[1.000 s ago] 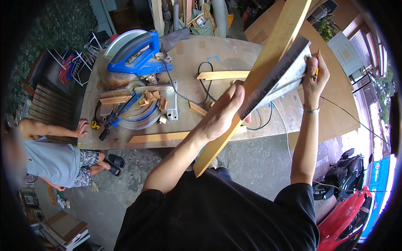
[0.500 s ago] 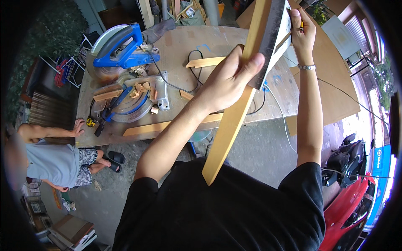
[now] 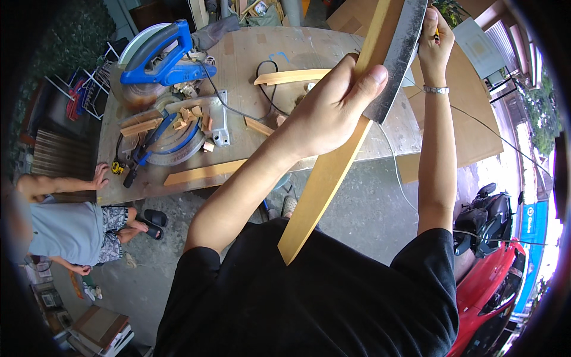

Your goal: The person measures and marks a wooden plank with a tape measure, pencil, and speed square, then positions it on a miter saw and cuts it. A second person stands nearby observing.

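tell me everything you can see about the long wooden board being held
It's a long, flat board that looks like pale yellow wood. Held in the air, it slants from the picture's top edge, where its upper end is out of view, down over the black shirt; the lower end is cut at an angle to a point. The left hand grips it partway along, and a dark metal straightedge lies along its right side. Whether the tip touches the shirt can't be told.
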`<state>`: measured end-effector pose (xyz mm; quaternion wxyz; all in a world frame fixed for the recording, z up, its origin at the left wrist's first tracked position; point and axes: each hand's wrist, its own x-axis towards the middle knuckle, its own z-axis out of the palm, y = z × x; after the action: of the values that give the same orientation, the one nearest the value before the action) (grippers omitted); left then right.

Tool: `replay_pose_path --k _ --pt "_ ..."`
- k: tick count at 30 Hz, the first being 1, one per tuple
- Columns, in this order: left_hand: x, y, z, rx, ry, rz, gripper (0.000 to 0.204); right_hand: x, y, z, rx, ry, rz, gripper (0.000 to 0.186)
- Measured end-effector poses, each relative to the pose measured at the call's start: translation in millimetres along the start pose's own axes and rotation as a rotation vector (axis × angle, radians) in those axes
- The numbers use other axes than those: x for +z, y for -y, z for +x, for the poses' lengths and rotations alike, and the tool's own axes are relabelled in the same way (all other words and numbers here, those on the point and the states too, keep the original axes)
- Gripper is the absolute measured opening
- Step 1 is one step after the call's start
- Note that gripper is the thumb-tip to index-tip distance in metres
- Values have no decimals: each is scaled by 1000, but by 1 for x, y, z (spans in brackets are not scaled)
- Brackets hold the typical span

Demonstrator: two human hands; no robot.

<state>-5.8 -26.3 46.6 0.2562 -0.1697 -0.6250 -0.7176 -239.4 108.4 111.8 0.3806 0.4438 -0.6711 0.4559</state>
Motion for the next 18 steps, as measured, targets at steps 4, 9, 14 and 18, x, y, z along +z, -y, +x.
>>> replay_pose_path --k 4,9,14,18 --pt "2 -23 -2 -222 63 40 38 -1 -4 -7 18 61 65 40" --pt "8 -8 -2 -139 28 -94 39 -8 -16 -8 100 110 13 40" --pt "3 -15 -2 -183 88 -22 42 -6 -2 -9 -72 17 -128 35" --pt "6 -13 -2 -168 70 -8 42 -9 -2 -8 -39 17 -130 33"
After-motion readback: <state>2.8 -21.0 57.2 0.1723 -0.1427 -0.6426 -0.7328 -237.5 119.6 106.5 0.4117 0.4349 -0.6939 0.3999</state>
